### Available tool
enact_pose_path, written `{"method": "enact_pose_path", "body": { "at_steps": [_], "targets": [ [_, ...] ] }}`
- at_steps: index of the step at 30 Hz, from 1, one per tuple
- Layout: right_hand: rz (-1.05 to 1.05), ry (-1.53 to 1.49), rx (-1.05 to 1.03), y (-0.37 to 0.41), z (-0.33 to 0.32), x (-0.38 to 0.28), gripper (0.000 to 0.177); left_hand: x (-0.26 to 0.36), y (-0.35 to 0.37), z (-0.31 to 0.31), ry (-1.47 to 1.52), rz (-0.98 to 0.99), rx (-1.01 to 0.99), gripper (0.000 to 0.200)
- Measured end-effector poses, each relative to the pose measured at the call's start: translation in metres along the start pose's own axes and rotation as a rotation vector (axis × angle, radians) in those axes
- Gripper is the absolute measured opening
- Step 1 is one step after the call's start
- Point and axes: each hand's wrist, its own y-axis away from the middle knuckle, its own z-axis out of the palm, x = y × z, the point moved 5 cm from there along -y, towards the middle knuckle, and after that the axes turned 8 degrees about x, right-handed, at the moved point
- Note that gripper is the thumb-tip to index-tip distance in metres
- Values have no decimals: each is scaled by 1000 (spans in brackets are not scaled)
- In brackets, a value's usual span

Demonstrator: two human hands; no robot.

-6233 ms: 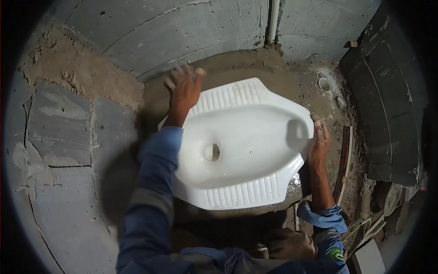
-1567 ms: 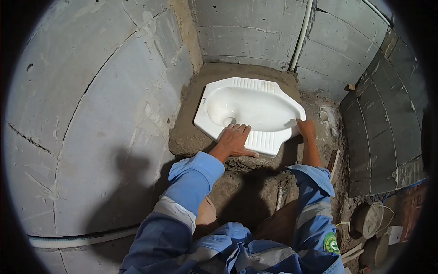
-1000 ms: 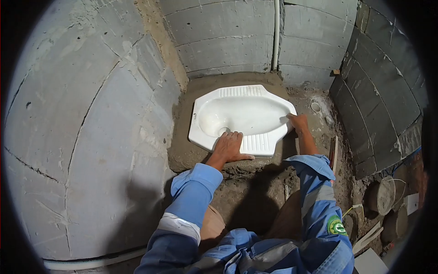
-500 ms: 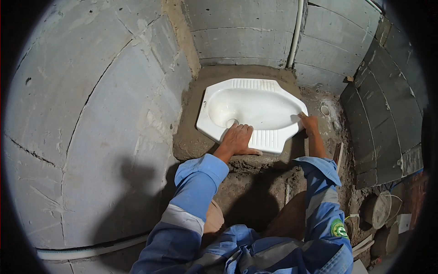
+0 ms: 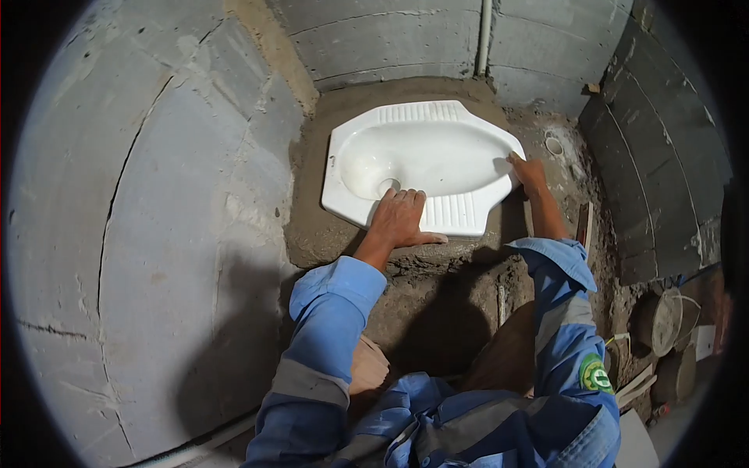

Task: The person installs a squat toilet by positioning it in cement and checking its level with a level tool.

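A white ceramic squat toilet (image 5: pixel 441 160) lies on a bed of wet mortar (image 5: pixel 308 210), its drain hole at the left end of the bowl. My left hand (image 5: pixel 396 220) grips the near rim beside the ribbed footrest, fingers bent over toward the bowl near the drain and thumb stretched along the outer edge. At the narrow right end, my right hand (image 5: pixel 530 175) is closed around the rim, with the fingertips on the inner side and part of the hand hidden.
Grey block walls (image 5: pixel 179 195) stand close on the left, back and right. A white pipe (image 5: pixel 484 39) runs up the back wall. Right of the toilet, a round pipe opening (image 5: pixel 554 146) sits in the rough floor. A bucket (image 5: pixel 665 321) lies at lower right.
The view has tilted and shifted, so the toilet appears higher and slightly left. Both hands keep about the same places on the rim; any movement of the toilet itself is hard to make out.
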Motion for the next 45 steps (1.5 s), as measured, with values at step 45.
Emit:
{"method": "enact_pose_path", "body": {
  "at_steps": [45],
  "targets": [
    [44,-856,-85,76,-94,-178,37,-33,4,-74,78,-71,290,101]
  ]
}}
